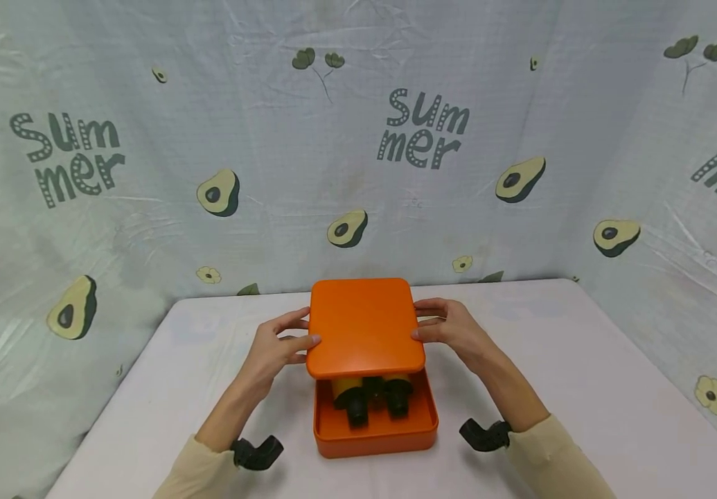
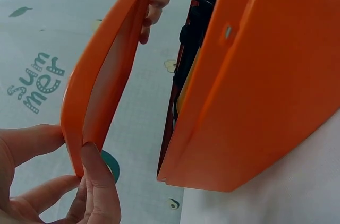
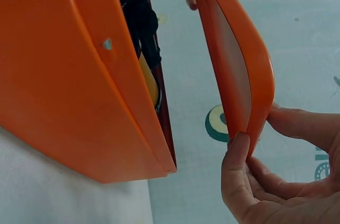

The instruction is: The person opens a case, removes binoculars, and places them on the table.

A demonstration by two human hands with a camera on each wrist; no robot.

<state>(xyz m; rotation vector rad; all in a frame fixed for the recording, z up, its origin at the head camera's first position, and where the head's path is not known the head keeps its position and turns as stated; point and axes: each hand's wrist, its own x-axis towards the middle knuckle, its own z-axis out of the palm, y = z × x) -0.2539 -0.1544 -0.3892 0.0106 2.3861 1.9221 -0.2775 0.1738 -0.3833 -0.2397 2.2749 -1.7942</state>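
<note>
- I see a pale, wrinkly cloth hanging behind and at both sides.
- It has green avocados, little yellow flowers and the word "summer".
- A white table stands in front.

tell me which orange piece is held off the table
The lid, pinched by the left hand and right hand; the deeper box rests on the table.
</note>
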